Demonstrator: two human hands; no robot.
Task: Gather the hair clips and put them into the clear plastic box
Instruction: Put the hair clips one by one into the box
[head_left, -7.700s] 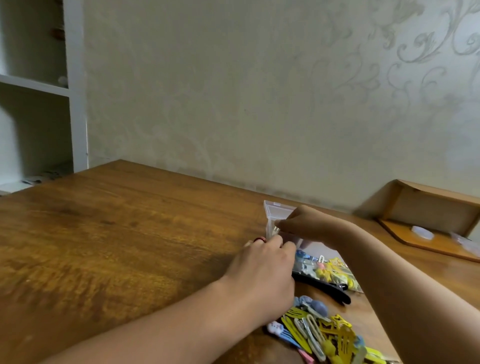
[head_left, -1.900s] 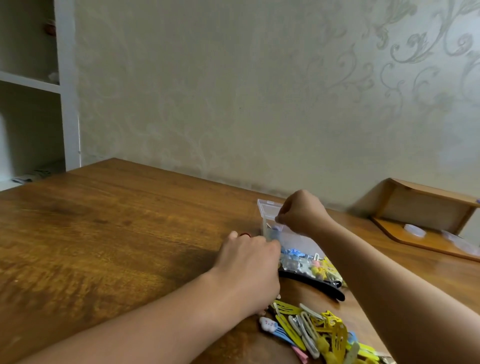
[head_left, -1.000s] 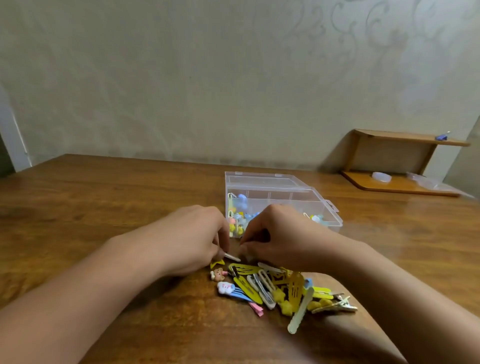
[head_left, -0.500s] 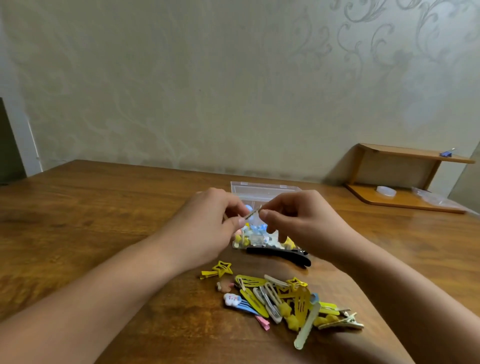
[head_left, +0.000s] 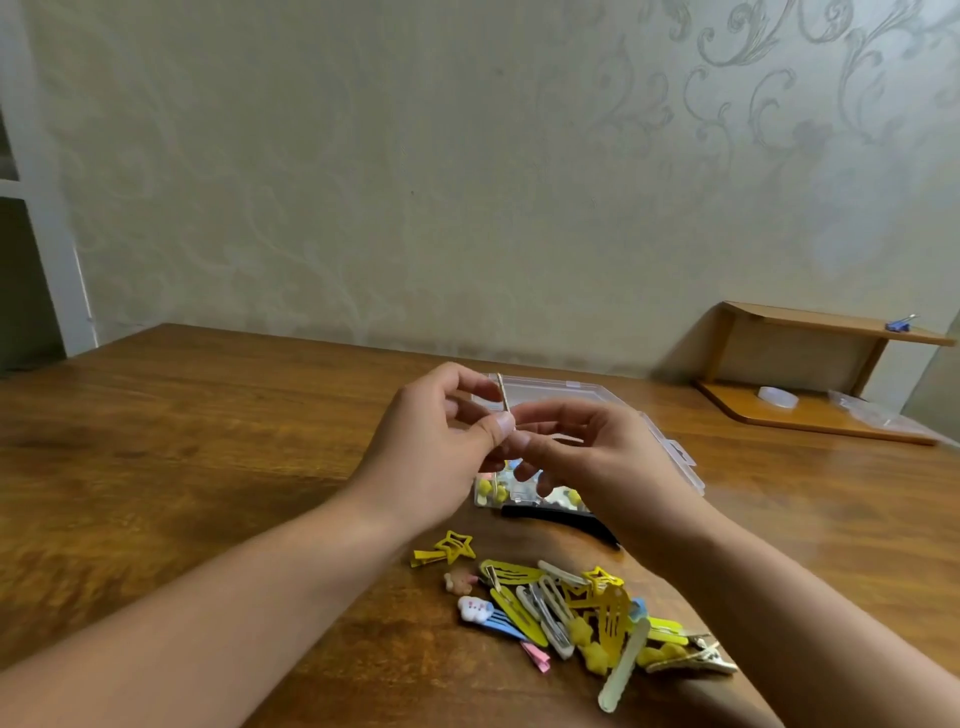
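Overhead, wooden table (head_left: 208, 441), patterned wall (head_left: 467, 182); both hands' fingers (head_left: 501, 423) pinching thin clip (head_left: 503, 397).

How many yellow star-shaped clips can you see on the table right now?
2: one star clip lies alone left of the pile; the second star clip sits on top of the pile. Others may be buried.

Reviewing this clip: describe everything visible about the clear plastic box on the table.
The clear plastic box sits on the wooden table behind both raised hands, which hide most of it. It looks like thin, see-through plastic. Its lid is open and lies flat toward the wall. Inside, through the near wall, small yellow, blue and white clips show. A black hair clip lies along its near edge; whether they touch is unclear.
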